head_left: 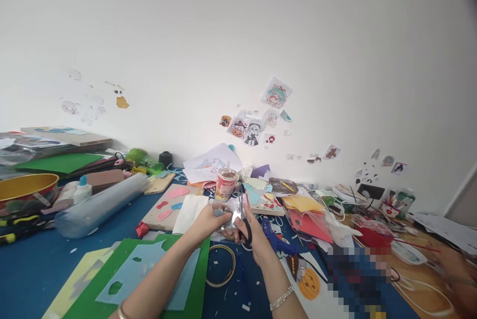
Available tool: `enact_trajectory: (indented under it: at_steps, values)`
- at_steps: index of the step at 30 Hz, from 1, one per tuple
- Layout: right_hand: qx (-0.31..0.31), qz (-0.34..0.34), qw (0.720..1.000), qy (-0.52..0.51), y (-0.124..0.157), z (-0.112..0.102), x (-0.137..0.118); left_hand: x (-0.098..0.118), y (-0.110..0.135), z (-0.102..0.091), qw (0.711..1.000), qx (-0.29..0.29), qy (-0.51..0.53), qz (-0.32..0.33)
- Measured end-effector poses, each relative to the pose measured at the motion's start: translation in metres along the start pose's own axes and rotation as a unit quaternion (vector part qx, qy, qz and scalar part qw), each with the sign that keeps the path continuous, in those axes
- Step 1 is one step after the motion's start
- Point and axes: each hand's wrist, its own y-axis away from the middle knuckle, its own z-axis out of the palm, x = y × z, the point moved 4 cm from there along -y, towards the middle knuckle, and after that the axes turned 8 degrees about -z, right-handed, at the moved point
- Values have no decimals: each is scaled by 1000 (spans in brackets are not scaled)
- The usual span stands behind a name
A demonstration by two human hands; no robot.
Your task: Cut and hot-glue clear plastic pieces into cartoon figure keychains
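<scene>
In the middle of the head view, my left hand [208, 218] is closed on a shiny clear plastic piece [235, 204]. My right hand [254, 234] grips black-handled scissors [248, 230], with the blades pointing up beside the plastic. Glare hides whether the blades touch it. Just beyond my hands stands a red and white drink cup [225, 185] with a straw. White paper [191, 213] lies left of my hands, and a blue glue gun [278, 242] rests to the right. A tape roll [233, 269] lies flat below them.
Green sheets [82, 304] and a light blue cut sheet [130, 264] cover the front left. A clear plastic roll [102, 207] and a glue bottle [82, 191] lie behind. Red paper [309, 227] and a pumpkin drawing [309, 283] are at right. Another person's arm [456, 269] shows far right.
</scene>
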Motion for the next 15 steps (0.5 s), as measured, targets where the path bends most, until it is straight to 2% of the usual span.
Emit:
enact_trajectory:
  at_steps: [4, 10, 15]
  values:
    - [-13, -17, 1000, -9, -4, 2, 2, 0, 2, 3, 999, -24, 23, -11]
    - [-8, -4, 1000, 1, -3, 1, 2, -6, -3, 1, 999, -14, 38, -14]
    - [-22, 14, 999, 32, -3, -2, 5, 1, 1, 0, 1000, -11, -3, 6]
